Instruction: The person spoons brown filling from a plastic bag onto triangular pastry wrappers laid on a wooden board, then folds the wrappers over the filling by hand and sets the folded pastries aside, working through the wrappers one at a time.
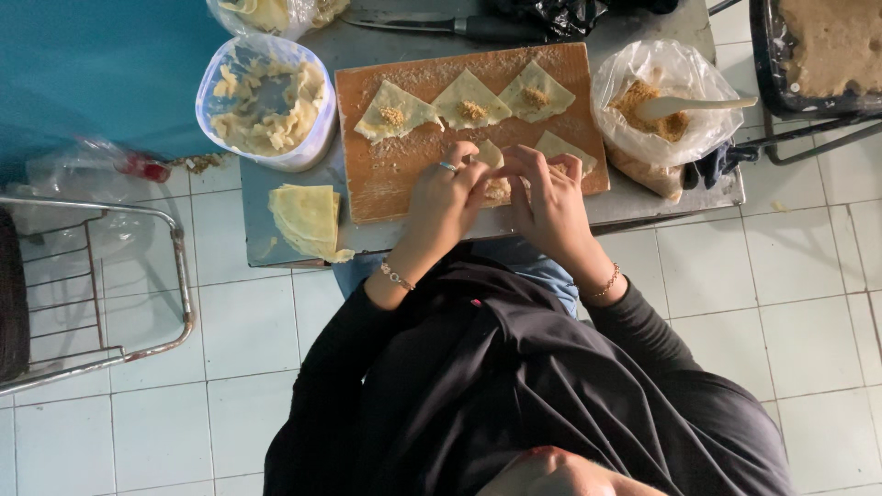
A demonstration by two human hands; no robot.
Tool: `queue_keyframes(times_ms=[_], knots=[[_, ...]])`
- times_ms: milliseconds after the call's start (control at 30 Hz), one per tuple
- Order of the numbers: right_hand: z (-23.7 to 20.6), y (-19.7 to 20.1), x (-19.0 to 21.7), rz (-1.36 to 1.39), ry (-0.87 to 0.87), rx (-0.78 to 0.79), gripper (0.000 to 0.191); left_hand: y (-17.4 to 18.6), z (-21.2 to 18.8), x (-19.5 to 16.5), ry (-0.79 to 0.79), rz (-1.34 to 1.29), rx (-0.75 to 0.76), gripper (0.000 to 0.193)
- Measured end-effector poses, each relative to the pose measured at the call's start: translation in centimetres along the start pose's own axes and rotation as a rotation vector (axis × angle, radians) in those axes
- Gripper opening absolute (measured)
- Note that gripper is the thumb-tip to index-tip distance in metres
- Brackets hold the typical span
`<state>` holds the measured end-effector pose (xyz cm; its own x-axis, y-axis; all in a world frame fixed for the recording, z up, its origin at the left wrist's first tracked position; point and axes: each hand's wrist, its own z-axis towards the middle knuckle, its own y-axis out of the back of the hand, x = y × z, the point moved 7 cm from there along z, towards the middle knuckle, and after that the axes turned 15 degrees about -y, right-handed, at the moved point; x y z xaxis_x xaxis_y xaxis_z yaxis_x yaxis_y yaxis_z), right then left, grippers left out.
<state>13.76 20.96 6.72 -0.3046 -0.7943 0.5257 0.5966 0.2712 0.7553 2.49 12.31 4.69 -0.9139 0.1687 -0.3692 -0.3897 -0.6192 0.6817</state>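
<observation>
My left hand (439,200) and my right hand (551,204) meet over the near edge of a floured wooden board (386,179). Together they pinch a pale square dough wrapper (491,156) with brown filling; my fingers hide most of it. My left hand wears a ring, and both wrists carry bracelets. Three open wrappers with a dab of filling lie in a row on the board: one on the left (395,112), one in the middle (472,107), one on the right (536,92). Another wrapper (559,145) lies just beyond my right hand.
A stack of plain wrappers (308,217) lies on the metal table (276,248) left of the board. A clear tub of folded pieces (266,101) stands behind it. A bag of brown filling with a spoon (657,103) sits right; a knife (441,23) lies behind. A wire rack (101,285) stands left.
</observation>
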Motion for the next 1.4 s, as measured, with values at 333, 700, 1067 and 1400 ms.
queue_keyframes(times_ms=[333, 700, 1067, 1400], knots=[[0.6, 1.0, 0.1, 0.024, 0.056, 0.228, 0.051, 1.5, 0.3, 1.2, -0.197, -0.157, 0.172, 0.02], [1.1, 0.3, -0.9, 0.033, 0.078, 0.111, 0.035, 0.8, 0.4, 1.8, -0.113, -0.133, 0.1, 0.016], [2.7, 0.7, 0.0, 0.014, 0.102, 0.131, 0.012, -0.2, 0.5, 2.2, -0.049, -0.108, 0.079, 0.01], [2.1, -0.3, -0.6, 0.027, -0.028, 0.101, 0.017, -0.5, 0.5, 3.6, 0.202, 0.009, 0.002, 0.023]])
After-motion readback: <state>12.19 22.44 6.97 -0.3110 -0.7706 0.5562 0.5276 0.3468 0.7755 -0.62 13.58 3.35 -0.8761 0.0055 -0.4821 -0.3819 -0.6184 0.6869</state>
